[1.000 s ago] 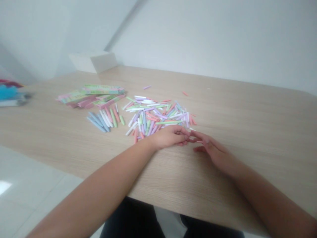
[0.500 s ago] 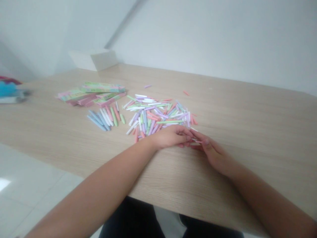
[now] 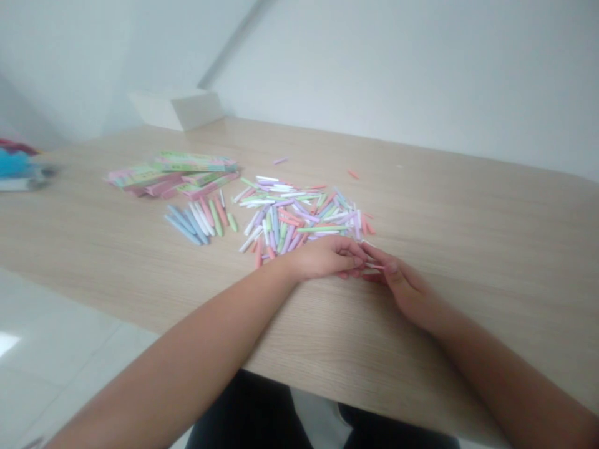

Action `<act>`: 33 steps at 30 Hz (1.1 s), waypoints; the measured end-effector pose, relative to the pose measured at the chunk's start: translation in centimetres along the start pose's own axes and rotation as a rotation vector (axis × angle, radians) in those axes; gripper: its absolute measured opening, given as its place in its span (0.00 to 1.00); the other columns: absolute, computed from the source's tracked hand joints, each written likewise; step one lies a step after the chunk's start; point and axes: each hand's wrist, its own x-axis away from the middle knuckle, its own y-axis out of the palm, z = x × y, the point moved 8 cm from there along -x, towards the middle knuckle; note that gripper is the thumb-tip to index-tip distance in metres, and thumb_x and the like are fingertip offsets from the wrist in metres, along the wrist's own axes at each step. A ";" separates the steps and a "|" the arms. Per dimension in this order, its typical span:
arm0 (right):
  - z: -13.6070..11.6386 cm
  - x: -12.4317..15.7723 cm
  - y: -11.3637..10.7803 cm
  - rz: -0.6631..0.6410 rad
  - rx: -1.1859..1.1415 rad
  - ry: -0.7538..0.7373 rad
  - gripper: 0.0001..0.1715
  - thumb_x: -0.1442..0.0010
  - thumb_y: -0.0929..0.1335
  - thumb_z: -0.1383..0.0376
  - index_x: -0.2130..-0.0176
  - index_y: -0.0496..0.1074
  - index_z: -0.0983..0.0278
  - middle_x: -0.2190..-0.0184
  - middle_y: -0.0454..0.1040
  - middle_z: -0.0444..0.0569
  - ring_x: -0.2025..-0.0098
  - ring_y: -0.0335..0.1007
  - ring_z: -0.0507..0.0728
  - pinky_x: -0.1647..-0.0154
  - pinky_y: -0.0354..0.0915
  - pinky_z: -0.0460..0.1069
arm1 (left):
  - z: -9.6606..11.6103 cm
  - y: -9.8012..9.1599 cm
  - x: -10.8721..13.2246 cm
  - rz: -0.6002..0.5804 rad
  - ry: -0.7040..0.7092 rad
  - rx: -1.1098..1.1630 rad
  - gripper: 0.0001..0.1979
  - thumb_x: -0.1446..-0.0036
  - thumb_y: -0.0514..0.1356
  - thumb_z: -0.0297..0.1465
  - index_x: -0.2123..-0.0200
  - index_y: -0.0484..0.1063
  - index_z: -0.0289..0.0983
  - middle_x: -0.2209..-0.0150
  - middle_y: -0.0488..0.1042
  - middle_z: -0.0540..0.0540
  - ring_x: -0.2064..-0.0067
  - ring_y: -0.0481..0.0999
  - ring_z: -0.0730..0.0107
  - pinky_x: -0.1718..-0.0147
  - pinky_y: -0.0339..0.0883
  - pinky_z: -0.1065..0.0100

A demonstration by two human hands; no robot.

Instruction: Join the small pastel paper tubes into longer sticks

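Note:
My left hand (image 3: 330, 257) is closed at the near right edge of a pile of pastel chalk sticks (image 3: 290, 218), its fingers curled. My right hand (image 3: 405, 284) meets it from the right, fingertips almost touching. Between the fingers and thumbs of both hands shows a thin pale pink chalk stick (image 3: 374, 266); the fingers cover most of it, and whether more sticks are held is hidden. Left of the pile lies a neat row of chalk sticks (image 3: 201, 218) in blue, white, pink, green and orange.
Several pink and green patterned boxes (image 3: 196, 163) lie stacked behind the row. A white box (image 3: 196, 111) stands by the wall. Loose purple (image 3: 280, 160) and orange (image 3: 352, 174) chalks lie beyond the pile. At far left are blurred blue items (image 3: 16, 165). The table's front edge runs before my lap.
Hardly anything differs. Both hands stay together at the same spot, with only a slight shift of the fingers and of the camera.

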 end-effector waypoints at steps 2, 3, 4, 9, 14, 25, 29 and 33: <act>-0.1 0.0 0.0 -0.005 0.020 -0.005 0.32 0.27 0.57 0.46 0.30 0.61 0.51 0.29 0.60 0.47 0.31 0.62 0.64 0.36 0.67 0.63 | -0.1 -0.1 0.0 0.005 0.000 -0.004 0.08 0.36 0.62 0.33 0.58 0.76 0.34 0.64 0.77 0.46 0.63 0.77 0.74 0.62 0.72 0.70; -0.3 0.0 0.0 -0.002 0.042 -0.012 0.32 0.27 0.57 0.47 0.30 0.61 0.51 0.29 0.61 0.47 0.31 0.62 0.64 0.35 0.67 0.63 | -0.1 -0.1 -0.1 0.003 0.005 -0.005 0.08 0.36 0.62 0.34 0.58 0.76 0.34 0.64 0.77 0.46 0.63 0.77 0.74 0.62 0.72 0.70; -0.6 0.0 0.0 0.003 0.075 -0.023 0.32 0.27 0.57 0.47 0.30 0.61 0.51 0.29 0.61 0.47 0.31 0.61 0.64 0.34 0.65 0.63 | -0.1 0.0 -0.1 -0.005 0.015 -0.005 0.08 0.36 0.62 0.34 0.58 0.76 0.34 0.64 0.77 0.46 0.63 0.77 0.74 0.63 0.71 0.70; -2.2 -0.1 0.6 0.034 0.221 -0.118 0.33 0.26 0.56 0.48 0.28 0.58 0.53 0.30 0.64 0.49 0.29 0.57 0.64 0.27 0.51 0.64 | 0.1 1.2 -0.4 -0.080 0.084 0.023 0.07 0.37 0.63 0.31 0.61 0.77 0.33 0.66 0.76 0.47 0.65 0.75 0.76 0.64 0.70 0.71; -2.4 -0.4 0.8 0.069 0.217 -0.203 0.35 0.26 0.58 0.50 0.26 0.51 0.52 0.28 0.59 0.51 0.28 0.55 0.64 0.29 0.54 0.65 | 0.0 1.5 -0.4 -0.070 0.088 0.138 0.08 0.37 0.63 0.32 0.60 0.77 0.33 0.65 0.77 0.47 0.65 0.76 0.77 0.62 0.70 0.71; -2.5 0.1 -0.5 0.054 -0.026 -0.223 0.33 0.28 0.61 0.48 0.29 0.54 0.51 0.58 0.70 0.48 0.63 0.71 0.56 0.65 0.72 0.51 | -0.3 0.3 -0.3 0.058 0.004 0.146 0.07 0.38 0.64 0.30 0.58 0.75 0.34 0.63 0.79 0.46 0.65 0.77 0.76 0.61 0.72 0.69; -2.9 0.4 -1.9 0.194 0.163 -0.119 0.15 0.32 0.69 0.54 0.50 0.72 0.57 0.68 0.74 0.45 0.69 0.71 0.54 0.71 0.68 0.47 | -0.6 0.2 -0.3 0.089 0.000 0.180 0.07 0.39 0.65 0.29 0.58 0.74 0.33 0.63 0.79 0.46 0.64 0.78 0.76 0.60 0.72 0.69; -3.2 0.6 -1.9 0.162 0.322 -0.049 0.11 0.32 0.68 0.55 0.59 0.75 0.59 0.71 0.77 0.47 0.71 0.74 0.55 0.72 0.69 0.48 | -0.6 0.2 -0.4 0.067 0.021 0.185 0.08 0.40 0.66 0.30 0.58 0.75 0.32 0.62 0.79 0.46 0.64 0.78 0.77 0.60 0.72 0.70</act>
